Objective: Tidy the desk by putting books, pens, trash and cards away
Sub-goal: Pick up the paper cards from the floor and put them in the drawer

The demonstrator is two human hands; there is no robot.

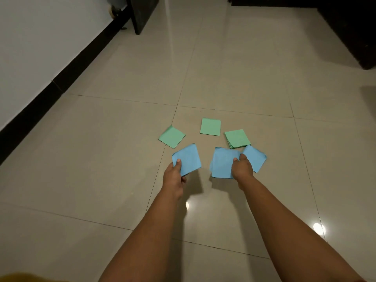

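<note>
Tiled floor (101,159) — each hand's grip pinches a blue card (left (174,178) (188,160), right (243,168) (222,165)).

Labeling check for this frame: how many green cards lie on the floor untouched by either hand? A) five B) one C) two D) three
D: three green cards lie beyond the hands, one on the left, one in the middle and a small stack on the right, while the left hand and right hand each hold blue cards.
</note>
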